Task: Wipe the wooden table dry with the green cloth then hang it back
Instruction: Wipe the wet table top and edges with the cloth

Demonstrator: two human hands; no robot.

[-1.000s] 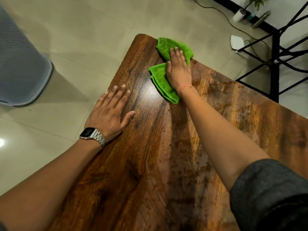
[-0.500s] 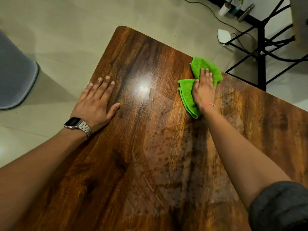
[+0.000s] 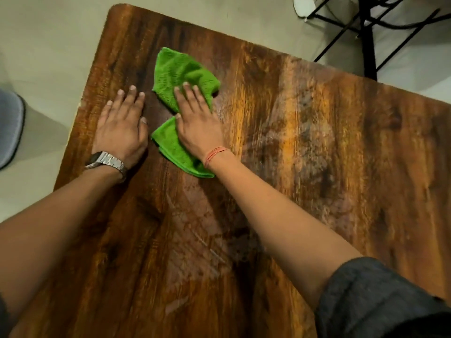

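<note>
You're pressing your right hand (image 3: 199, 123) flat, fingers spread, on the folded green cloth (image 3: 180, 76) near the wooden table's (image 3: 305, 154) far-left corner. Your left hand (image 3: 120, 128) is lying open just beside it, grasping nothing.

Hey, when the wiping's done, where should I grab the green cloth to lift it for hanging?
Probably pinch the far bunched end of the green cloth, coming from above. It lies loose beyond the right hand, which presses the middle flat on the wooden table; the near corner is folded flat.
</note>
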